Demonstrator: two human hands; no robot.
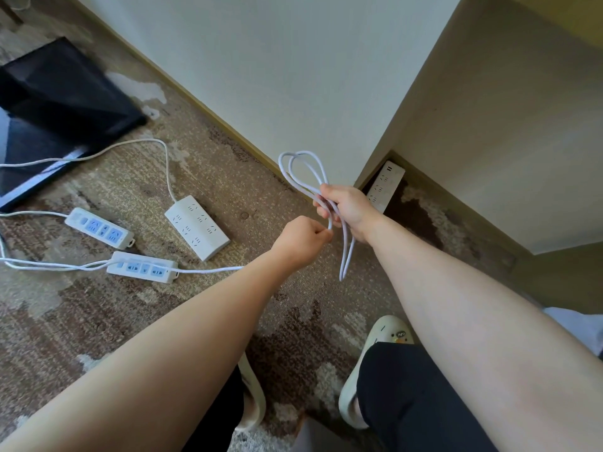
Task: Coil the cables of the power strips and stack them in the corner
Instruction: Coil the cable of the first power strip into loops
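Four power strips: wide white one (pixel 196 227), two blue-faced ones (pixel 99 228) (pixel 142 267) at left, corner one (pixel 385 185) at right. Two slippers (pixel 372 363) (pixel 252 396) at the bottom.

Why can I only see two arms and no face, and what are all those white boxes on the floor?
The camera sits on the person's head and looks down, so only arms show. The right hand holds loops of a white cable. The left hand pinches the same cable beside it. On the carpet lie three power strips: a wide white one and two narrow ones with blue sockets, cables trailing loose. Another strip lies in the corner by the wall.
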